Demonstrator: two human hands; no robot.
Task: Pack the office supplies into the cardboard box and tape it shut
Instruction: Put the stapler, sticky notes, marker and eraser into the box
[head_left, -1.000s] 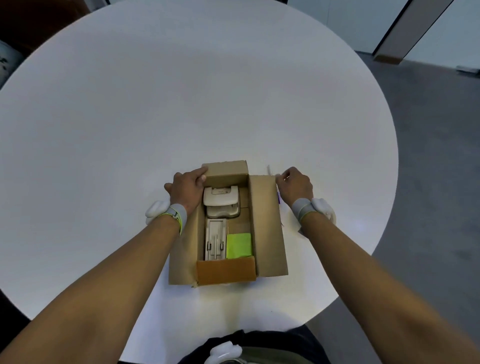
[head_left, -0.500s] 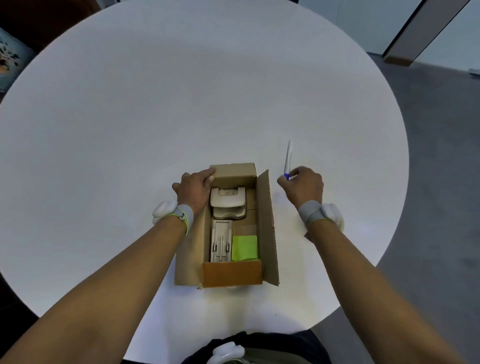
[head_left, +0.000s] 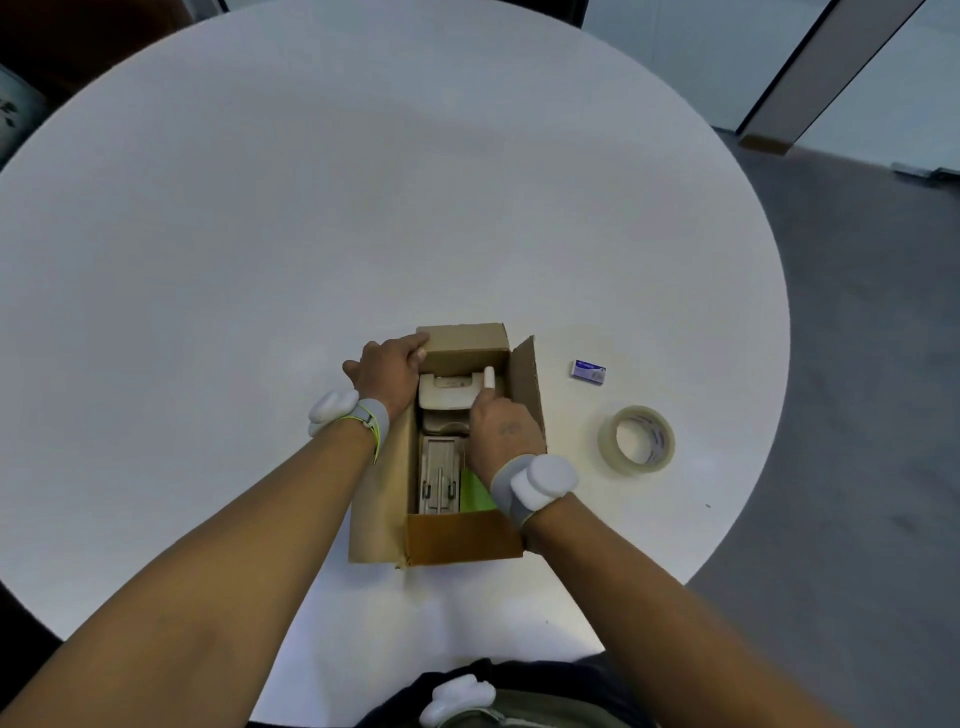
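Observation:
An open cardboard box (head_left: 462, 540) stands on the round white table (head_left: 311, 208) near its front edge. Inside lie a beige hole punch (head_left: 447, 389), a grey stapler-like tool (head_left: 439, 478) and a green sticky-note pad (head_left: 475, 496). My left hand (head_left: 387, 371) grips the box's far left corner by the far flap. My right hand (head_left: 498, 428) is inside the box, fingers closed on a white pen (head_left: 488, 376) whose end sticks out over the hole punch. A roll of clear tape (head_left: 636, 439) and a small blue staples box (head_left: 588, 371) lie on the table to the right.
The table's curved right edge (head_left: 769, 415) drops to a grey floor. The box's right flap (head_left: 527, 384) stands upright between my right hand and the tape. Dark clothing shows at the bottom of the view.
My right hand picked the pen up from the table right of the box and carried it left into the box. The left hand stayed on the far left corner.

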